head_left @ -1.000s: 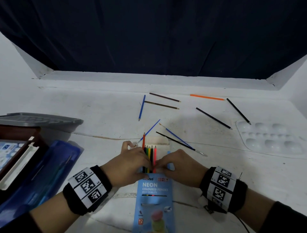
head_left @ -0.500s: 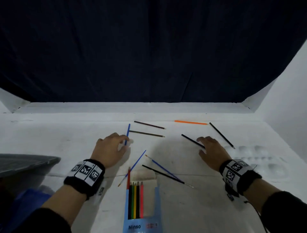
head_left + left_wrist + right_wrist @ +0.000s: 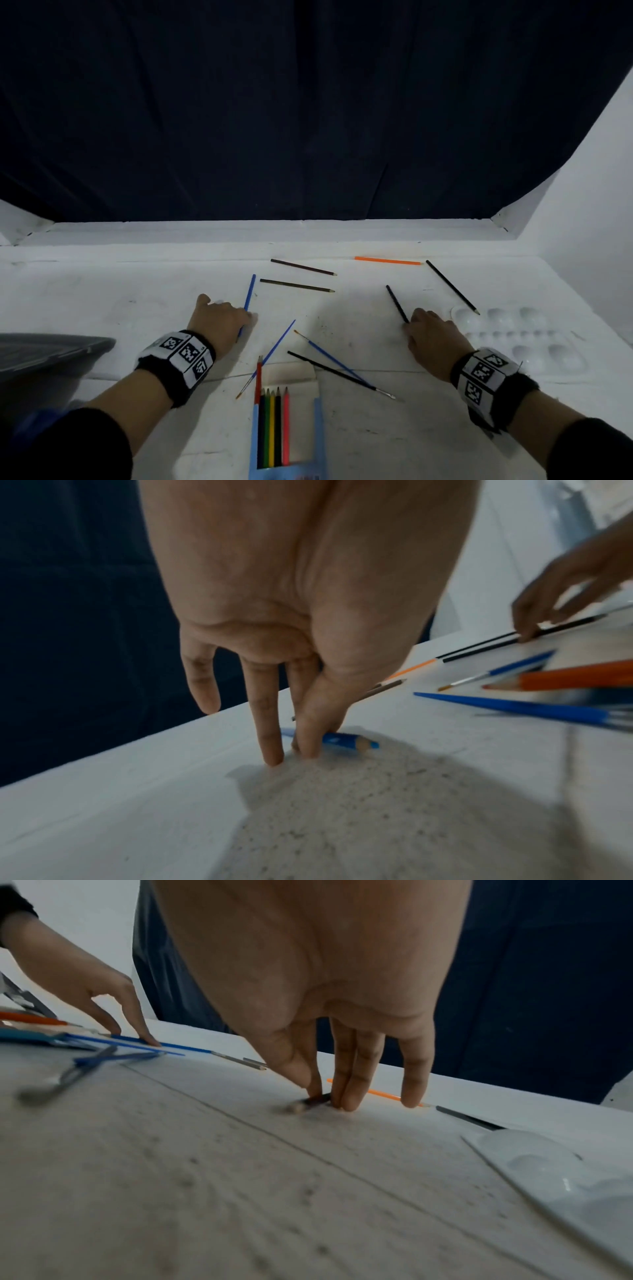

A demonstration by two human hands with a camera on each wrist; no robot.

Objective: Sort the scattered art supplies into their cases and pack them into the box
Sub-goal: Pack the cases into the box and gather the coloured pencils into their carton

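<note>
Left grip: our left hand (image 3: 219, 320) pinches the blue pencil (image 3: 346, 741) near its sharpened tip, thumb against fingertips (image 3: 272, 756), the tips pressed to the table (image 3: 102, 301).
Right grip: our right hand (image 3: 430, 337) pinches the near end of a black pencil (image 3: 397, 303) between thumb and fingers (image 3: 352, 1096), which touch the tabletop.
Between the grips: two dark brown pencils (image 3: 298, 285) lie side by side, a little beyond both hands.
Nearer than the grips: two blue-handled brushes (image 3: 274, 349) and one black-handled brush (image 3: 329, 370) lie crossed on the table; just behind them the open blue pencil case (image 3: 320, 431) holds a row of coloured pencils (image 3: 272, 428), the red one sticking out furthest.
Beyond the right grip: an orange pencil (image 3: 388, 261) lies near the table's far edge, and a second black pencil (image 3: 452, 287) slants beside it.
Outside the right grip: a white paint palette (image 3: 534, 339) lies just beside our right wrist.
Outside the left grip: a grey lid (image 3: 51, 349) shows at the frame edge, well apart from our left hand.
</note>
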